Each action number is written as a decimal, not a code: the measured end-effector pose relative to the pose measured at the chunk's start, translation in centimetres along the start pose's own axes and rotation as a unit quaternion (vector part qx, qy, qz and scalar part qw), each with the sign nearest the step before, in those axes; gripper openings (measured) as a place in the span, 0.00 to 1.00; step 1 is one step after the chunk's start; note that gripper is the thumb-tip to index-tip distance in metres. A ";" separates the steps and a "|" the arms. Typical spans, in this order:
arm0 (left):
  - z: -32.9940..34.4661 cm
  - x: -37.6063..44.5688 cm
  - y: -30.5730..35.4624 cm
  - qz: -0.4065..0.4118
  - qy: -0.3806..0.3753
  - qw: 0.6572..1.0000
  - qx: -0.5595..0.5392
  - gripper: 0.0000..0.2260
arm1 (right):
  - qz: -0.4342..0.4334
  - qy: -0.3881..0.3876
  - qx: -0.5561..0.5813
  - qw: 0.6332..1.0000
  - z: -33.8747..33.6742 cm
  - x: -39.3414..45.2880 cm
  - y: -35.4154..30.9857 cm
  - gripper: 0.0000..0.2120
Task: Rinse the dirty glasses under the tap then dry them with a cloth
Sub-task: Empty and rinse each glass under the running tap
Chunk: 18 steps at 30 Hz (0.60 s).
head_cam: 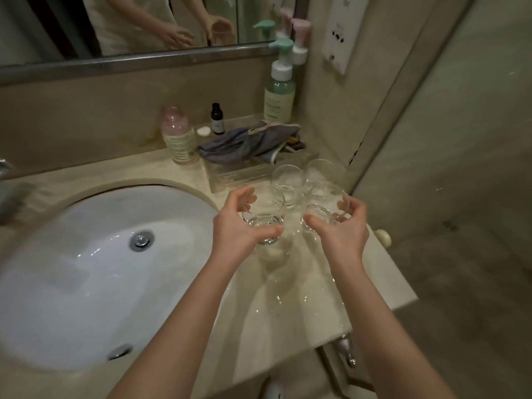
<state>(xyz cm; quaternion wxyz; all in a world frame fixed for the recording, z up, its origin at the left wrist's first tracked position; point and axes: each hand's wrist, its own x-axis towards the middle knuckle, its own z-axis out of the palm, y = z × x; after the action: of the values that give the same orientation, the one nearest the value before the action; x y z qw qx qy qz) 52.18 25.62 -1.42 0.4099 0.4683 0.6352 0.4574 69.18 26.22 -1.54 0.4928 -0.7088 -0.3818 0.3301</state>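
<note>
From the head view I'm counting four clear glasses, all bunched on the counter (pixel 288 298) to the right of the sink (pixel 95 272). The left hand (pixel 239 226) is curling fingers and thumb around the left front glass (pixel 263 223), the one nearest the sink. The right hand (pixel 339 226) is wrapping round the right front glass (pixel 325 207), tilting it. Two more are standing just behind them: the middle back glass (pixel 288 184) and the far back glass (pixel 319 171), further from the sink. One grey cloth (pixel 247 142) is lying crumpled on a clear tray (pixel 230 175) beyond the glasses. I'm seeing three bottles behind the sink: a pink bottle (pixel 178 136), a small dark bottle (pixel 217 119) and a green pump bottle (pixel 279 90). Water droplets are glinting on the counter.
</note>
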 end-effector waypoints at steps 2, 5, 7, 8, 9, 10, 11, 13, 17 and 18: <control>1.7 -0.1 -0.3 -0.009 -0.003 1.000 0.004 0.38 | 0.003 -0.006 -0.011 1.000 -0.9 1.0 0.7 0.32; 3.8 -0.2 -0.8 -0.013 -0.001 1.000 0.015 0.40 | 0.010 -0.019 -0.011 1.000 -1.6 2.4 1.6 0.32; 4.9 -0.2 -0.9 -0.009 0.003 1.000 0.028 0.40 | 0.014 -0.028 -0.013 0.999 -1.9 3.1 2.1 0.32; 5.3 -0.2 -1.0 -0.008 0.006 0.999 0.034 0.41 | 0.015 -0.033 -0.012 0.999 -2.1 3.4 2.3 0.32; 5.7 -0.1 -1.1 -0.007 0.010 0.999 0.039 0.41 | 0.016 -0.039 -0.012 0.999 -2.2 3.6 2.6 0.32; 6.0 -0.1 -1.1 -0.007 0.014 0.999 0.042 0.41 | 0.016 -0.045 -0.013 0.999 -2.3 3.8 2.8 0.32; 6.3 0.0 -1.2 -0.008 0.019 0.999 0.043 0.41 | 0.015 -0.050 -0.016 0.999 -2.4 4.0 3.0 0.32; 6.9 0.3 -1.2 -0.011 0.027 0.999 0.041 0.40 | 0.014 -0.052 -0.022 0.998 -2.5 4.3 3.4 0.32; 7.9 0.9 -1.2 -0.013 0.031 0.998 0.051 0.39 | 0.016 -0.051 -0.026 0.998 -2.4 5.1 3.8 0.32; 8.0 0.9 -1.2 -0.013 0.032 0.998 0.052 0.39 | 0.016 -0.051 -0.027 0.998 -2.5 5.2 3.8 0.32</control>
<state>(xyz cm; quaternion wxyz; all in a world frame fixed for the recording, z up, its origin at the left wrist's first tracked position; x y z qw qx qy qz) 59.36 27.90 -4.63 0.3711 0.4656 0.6767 0.4331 74.63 28.80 -4.85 0.4479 -0.7100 -0.4040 0.3635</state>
